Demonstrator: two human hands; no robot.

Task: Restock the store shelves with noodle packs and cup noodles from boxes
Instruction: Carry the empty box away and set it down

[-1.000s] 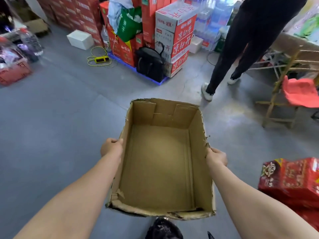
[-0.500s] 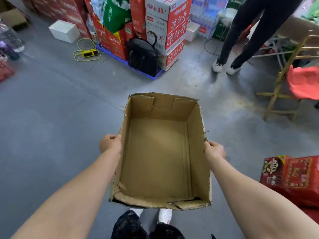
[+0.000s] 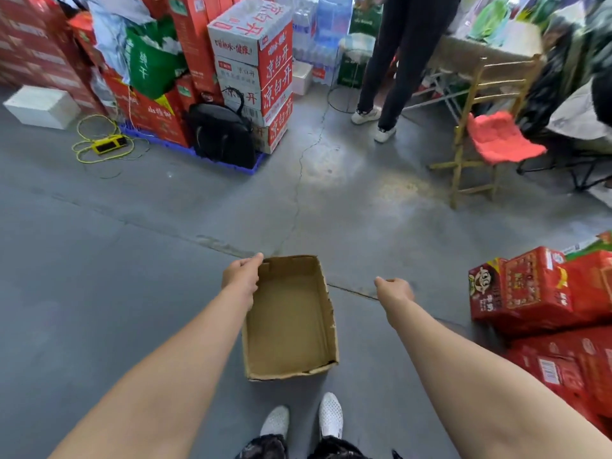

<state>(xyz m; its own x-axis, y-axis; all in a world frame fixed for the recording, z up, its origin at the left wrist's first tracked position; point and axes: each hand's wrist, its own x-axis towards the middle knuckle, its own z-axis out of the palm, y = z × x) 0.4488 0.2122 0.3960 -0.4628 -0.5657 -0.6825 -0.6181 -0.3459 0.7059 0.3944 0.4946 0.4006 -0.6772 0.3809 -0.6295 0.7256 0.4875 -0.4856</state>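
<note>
An empty brown cardboard box (image 3: 288, 326) with torn rims lies open on the grey floor just ahead of my white shoes (image 3: 331, 415). My left hand (image 3: 241, 276) hovers over the box's far left corner with its fingers loosely curled, well above the box and holding nothing. Off to the right of the box, clear of it, my right hand (image 3: 394, 289) is also loosely curled and holds nothing. Red wrapped noodle packs (image 3: 536, 293) are piled on the floor at the right.
Stacked red and white cartons (image 3: 255, 71) and a black bag (image 3: 222, 134) stand on a blue pallet ahead on the left. A person in black trousers (image 3: 397, 61) stands by a table. Other items: a wooden chair with a red seat (image 3: 496, 137), a yellow power strip (image 3: 106, 144), a white box (image 3: 43, 106).
Both hands gripped the box's side walls and carried it at waist height. Now the box is down on the floor and both hands have let go; the right hand has drawn off to the right.
</note>
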